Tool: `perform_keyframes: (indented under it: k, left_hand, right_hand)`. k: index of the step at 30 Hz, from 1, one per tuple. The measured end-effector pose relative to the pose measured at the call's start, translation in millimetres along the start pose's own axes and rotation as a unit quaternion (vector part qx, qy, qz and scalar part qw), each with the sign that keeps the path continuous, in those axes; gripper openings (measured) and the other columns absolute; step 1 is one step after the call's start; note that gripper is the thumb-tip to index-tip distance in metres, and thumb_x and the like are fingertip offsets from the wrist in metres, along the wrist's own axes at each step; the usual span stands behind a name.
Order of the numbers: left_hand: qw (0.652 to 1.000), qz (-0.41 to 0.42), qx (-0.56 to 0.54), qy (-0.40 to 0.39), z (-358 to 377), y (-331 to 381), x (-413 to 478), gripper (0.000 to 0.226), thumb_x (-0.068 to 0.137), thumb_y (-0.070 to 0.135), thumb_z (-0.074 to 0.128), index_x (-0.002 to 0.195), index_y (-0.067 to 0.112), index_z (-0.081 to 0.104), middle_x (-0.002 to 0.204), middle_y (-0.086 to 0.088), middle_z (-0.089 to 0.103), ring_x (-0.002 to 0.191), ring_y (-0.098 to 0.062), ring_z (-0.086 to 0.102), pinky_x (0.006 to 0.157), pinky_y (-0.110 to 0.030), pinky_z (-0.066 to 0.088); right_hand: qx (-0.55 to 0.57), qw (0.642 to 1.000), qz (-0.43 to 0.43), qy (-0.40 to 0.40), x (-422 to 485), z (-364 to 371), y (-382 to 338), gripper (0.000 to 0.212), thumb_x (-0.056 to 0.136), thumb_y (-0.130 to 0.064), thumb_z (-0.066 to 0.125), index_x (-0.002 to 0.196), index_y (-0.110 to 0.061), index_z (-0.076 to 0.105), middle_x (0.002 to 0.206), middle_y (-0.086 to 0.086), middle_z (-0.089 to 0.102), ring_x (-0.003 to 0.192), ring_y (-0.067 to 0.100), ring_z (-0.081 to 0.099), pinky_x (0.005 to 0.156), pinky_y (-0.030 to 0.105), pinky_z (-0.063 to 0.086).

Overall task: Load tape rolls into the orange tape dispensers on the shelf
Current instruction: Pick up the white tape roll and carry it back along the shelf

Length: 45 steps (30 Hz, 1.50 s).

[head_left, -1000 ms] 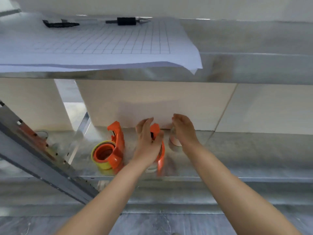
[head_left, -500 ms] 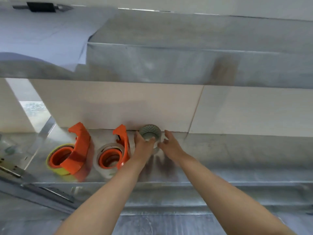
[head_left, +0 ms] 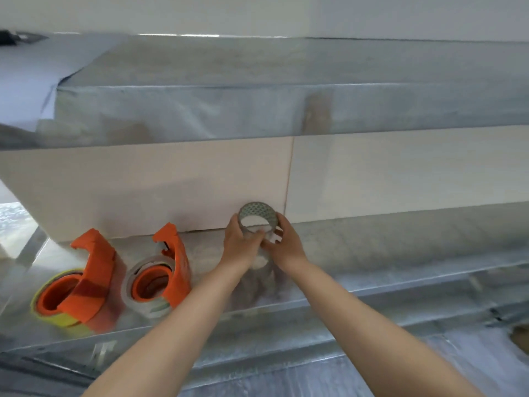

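A clear tape roll point(head_left: 258, 214) with a patterned grey core stands on edge near the back of the metal shelf point(head_left: 400, 253). My left hand point(head_left: 240, 245) grips its left side and my right hand point(head_left: 286, 244) grips its right side. To the left stand two orange tape dispensers. The nearer dispenser point(head_left: 169, 270) carries a whitish roll around its hub. The far-left dispenser point(head_left: 83, 285) carries a yellow roll. Neither hand touches a dispenser.
An upper metal shelf point(head_left: 257, 110) overhangs the work area, with white paper point(head_left: 31, 81) draped over its left end. A pale wall panel point(head_left: 171, 181) closes the back of the lower shelf. The shelf's front lip point(head_left: 315, 308) runs under my forearms.
The view has shifted right, so the dispensers now sit further left. My left hand left the middle dispenser and joined my right hand on the clear tape roll, which now stands raised between both hands.
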<state>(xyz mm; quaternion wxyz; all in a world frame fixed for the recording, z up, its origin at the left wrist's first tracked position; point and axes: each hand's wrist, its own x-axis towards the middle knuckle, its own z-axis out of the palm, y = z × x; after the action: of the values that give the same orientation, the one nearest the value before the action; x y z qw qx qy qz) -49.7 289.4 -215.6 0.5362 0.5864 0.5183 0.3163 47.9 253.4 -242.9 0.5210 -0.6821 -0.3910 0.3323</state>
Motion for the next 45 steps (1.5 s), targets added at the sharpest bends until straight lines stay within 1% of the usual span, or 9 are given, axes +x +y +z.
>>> perform_keyframes:
  k: [3, 6, 9, 12, 15, 17, 21, 29, 45]
  left_hand:
    - [0.999, 0.014, 0.002, -0.033, 15, 7, -10, 0.052, 0.081, 0.01, 0.062, 0.13, 0.008, 0.045, 0.132, -0.016, 0.054, 0.123, -0.03, 0.051, 0.106, -0.045, 0.042]
    - [0.997, 0.028, 0.002, -0.075, 31, 12, -22, 0.048, 0.079, 0.007, 0.062, 0.126, 0.009, 0.048, 0.129, -0.015, 0.057, 0.12, -0.03, 0.054, 0.105, -0.045, 0.043]
    - [0.992, 0.041, 0.0, -0.116, 48, 15, -37, 0.04, 0.076, 0.011, 0.064, 0.112, 0.022, 0.05, 0.116, -0.004, 0.06, 0.114, -0.026, 0.058, 0.101, -0.039, 0.047]
    - [0.985, 0.064, -0.002, -0.159, 69, 23, -56, 0.047, 0.06, 0.03, 0.062, 0.106, 0.03, 0.049, 0.103, 0.005, 0.061, 0.104, -0.017, 0.06, 0.092, -0.028, 0.046]
    - [0.971, 0.086, 0.007, -0.223, 99, 23, -74, 0.054, 0.07, 0.017, 0.066, 0.121, 0.015, 0.051, 0.125, -0.008, 0.059, 0.116, -0.023, 0.056, 0.104, -0.037, 0.044]
    - [0.959, 0.083, 0.015, -0.27, 117, 24, -87, 0.056, 0.077, 0.011, 0.064, 0.13, 0.01, 0.047, 0.133, -0.013, 0.055, 0.124, -0.026, 0.051, 0.108, -0.043, 0.04]
    - [0.937, 0.082, 0.025, -0.34, 149, 28, -118, 0.066, 0.073, 0.024, 0.063, 0.135, 0.011, 0.043, 0.138, -0.013, 0.049, 0.13, -0.027, 0.045, 0.111, -0.044, 0.036]
    - [0.907, 0.113, 0.032, -0.405, 218, 40, -165, 0.068, 0.082, 0.015, 0.063, 0.143, 0.016, 0.032, 0.145, -0.009, 0.042, 0.137, -0.024, 0.037, 0.115, -0.044, 0.031]
    - [0.871, 0.182, 0.013, -0.457, 400, 62, -286, 0.057, 0.085, 0.013, 0.061, 0.139, 0.017, 0.04, 0.139, -0.007, 0.049, 0.13, -0.02, 0.045, 0.111, -0.043, 0.038]
  right_hand:
    - [0.009, 0.998, 0.003, 0.056, -14, -19, -2, 0.048, 0.073, -0.007, 0.071, 0.107, -0.033, 0.048, 0.098, -0.014, 0.059, 0.094, 0.009, 0.058, 0.084, 0.027, 0.05]
    - [0.021, 0.993, -0.002, 0.117, -34, -36, -7, 0.047, 0.071, -0.003, 0.07, 0.106, -0.028, 0.051, 0.098, -0.007, 0.061, 0.09, 0.008, 0.059, 0.083, 0.028, 0.052]
    - [0.016, 0.987, 0.002, 0.157, -55, -54, -7, 0.046, 0.073, -0.003, 0.069, 0.113, -0.018, 0.053, 0.101, -0.003, 0.062, 0.095, 0.012, 0.061, 0.079, 0.017, 0.05]
    - [-0.01, 0.979, 0.017, 0.203, -74, -77, -7, 0.052, 0.074, -0.008, 0.07, 0.122, -0.013, 0.05, 0.106, -0.005, 0.059, 0.091, 0.001, 0.057, 0.073, -0.002, 0.043]
    - [-0.014, 0.964, 0.047, 0.261, -101, -104, 1, 0.055, 0.073, -0.012, 0.07, 0.124, -0.013, 0.05, 0.12, 0.006, 0.062, 0.108, 0.017, 0.06, 0.095, 0.029, 0.05]
    - [-0.016, 0.953, 0.069, 0.295, -121, -122, 5, 0.058, 0.073, -0.014, 0.07, 0.127, -0.017, 0.049, 0.124, 0.009, 0.06, 0.114, 0.02, 0.057, 0.097, 0.04, 0.049]
    - [-0.008, 0.935, 0.079, 0.346, -156, -157, 13, 0.06, 0.072, -0.012, 0.071, 0.128, -0.02, 0.049, 0.127, 0.008, 0.057, 0.115, 0.019, 0.056, 0.1, 0.042, 0.048]
    - [0.005, 0.912, 0.092, 0.399, -196, -230, 31, 0.065, 0.072, -0.015, 0.071, 0.131, -0.024, 0.045, 0.13, 0.008, 0.053, 0.118, 0.02, 0.054, 0.101, 0.045, 0.047]
    - [-0.044, 0.863, 0.079, 0.498, -282, -420, 78, 0.073, 0.071, -0.019, 0.073, 0.136, -0.02, 0.04, 0.135, 0.008, 0.046, 0.124, 0.021, 0.048, 0.105, 0.043, 0.042]
